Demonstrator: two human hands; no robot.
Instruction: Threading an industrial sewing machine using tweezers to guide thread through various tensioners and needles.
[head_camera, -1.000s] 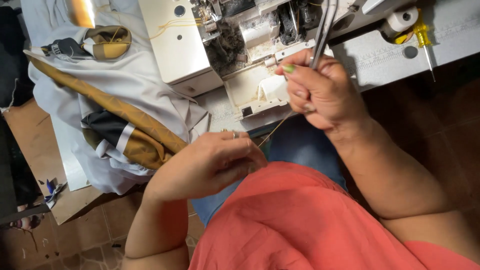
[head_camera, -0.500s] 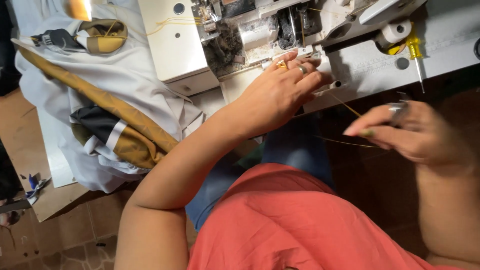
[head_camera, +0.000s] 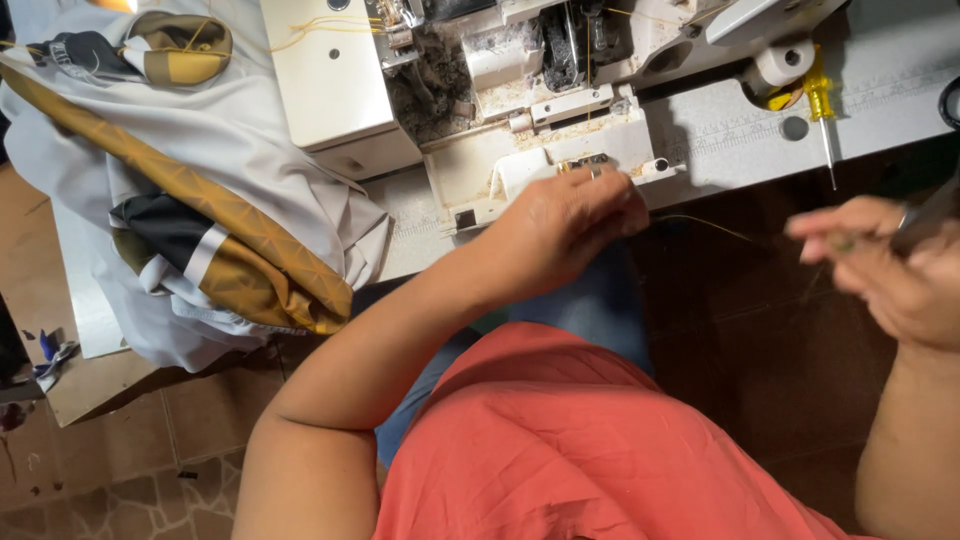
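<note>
Since half a second earlier the left hand (head_camera: 565, 225) had slid down off the sewing machine (head_camera: 520, 110) to the desk's front edge, pinching a thread (head_camera: 700, 225) running toward the right hand (head_camera: 890, 270), whose blurred grip I could not tell; threading seemed underway, the next move needing a steady feed.

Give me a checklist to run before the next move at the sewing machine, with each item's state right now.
1. Left hand at the machine's front plate: ok, fingers rest on it.
2. Thread running from left hand toward right hand: ok, a thin strand shows.
3. Right hand's grip on a slim tool: cannot tell, blurred.
4. Lint around the open mechanism: not ok, fluff is visible.
5. Fabric pile away from both hands: ok.
6. Yellow screwdriver apart from hands: ok.
</note>
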